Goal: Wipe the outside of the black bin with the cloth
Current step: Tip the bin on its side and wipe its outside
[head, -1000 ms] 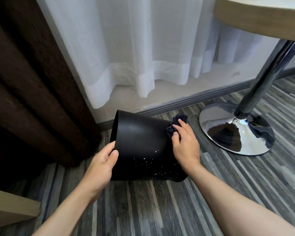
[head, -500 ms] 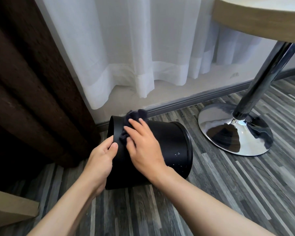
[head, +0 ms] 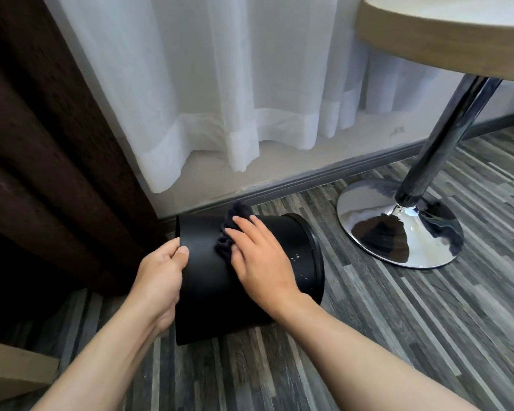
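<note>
1. Head view showing the black bin [head: 202, 268] lying on its side on the grey plank floor [head: 398, 327], rimmed end pointing right toward the chrome table foot [head: 398, 229].
2. Gripping the bin's left end with the left hand [head: 158, 274], thumb lying on the outer wall, fingers curling round the edge.
3. Pressing the dark cloth [head: 226, 244] against the bin's upper wall with the right hand [head: 261, 259], fingers lying straight and close together.
4. Sitting near the white curtain [head: 220, 99].

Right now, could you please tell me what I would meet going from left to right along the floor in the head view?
The dark curtain → left hand → bin → table base.
</note>
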